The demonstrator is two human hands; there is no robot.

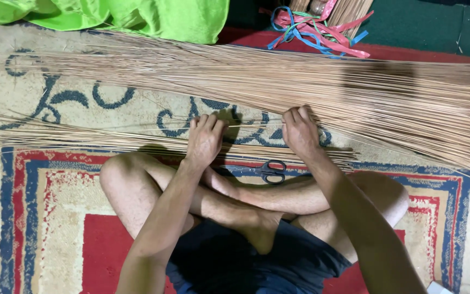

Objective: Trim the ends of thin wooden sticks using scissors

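— Sticks first: where are they, measured from the scissors (272, 171)?

— Just beyond the scissors lies a thin bundle of sticks (137, 140), running far to their left and a little to their right. Beyond that again, a much thicker heap of sticks (300, 81) crosses the carpet (39, 185).

— How will they handle?

— I judge them light, stiff and springy, brittle if bent hard, and loose enough to slide apart. I would take hold near the middle, just beyond the scissors.

— And the fingers?

— My left hand (204, 139) sits beyond and left of the scissors, fingers curled down, pinching a few strands (251, 126) of the thin bundle. My right hand (299, 130), beyond and right of the scissors, is clenched on the same strands. Neither is spread open.
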